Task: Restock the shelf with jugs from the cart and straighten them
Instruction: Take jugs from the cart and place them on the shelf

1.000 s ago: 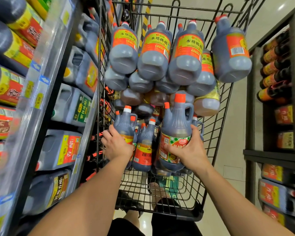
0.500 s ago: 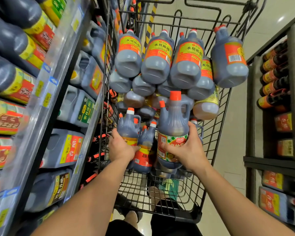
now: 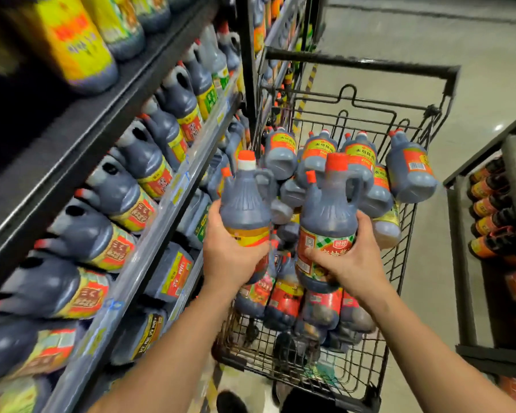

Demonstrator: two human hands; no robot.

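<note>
Two dark, orange-capped jugs (image 3: 246, 201) (image 3: 328, 216), upright, handled.

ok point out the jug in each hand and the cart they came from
left jug (image 3: 245, 201), head view, ribbed shoulder above the yellow label
right jug (image 3: 329, 210), head view, dark shoulder above the green checked label
cart (image 3: 361, 63), head view, thick black bar at its far end

Person, one, seen from own head height.
- Left hand (image 3: 230, 257), right hand (image 3: 349, 263): bare, nothing worn on fingers or wrists.
- Left forearm (image 3: 167, 353), right forearm (image 3: 429, 350): bare as far as the lower edge of view.
- Dark garment (image 3: 310, 405), bottom edge between the forearms: black, cut not discernible.
- Dark rounded shape (image 3: 231, 402) beside it: blurred, possibly footwear.
</note>
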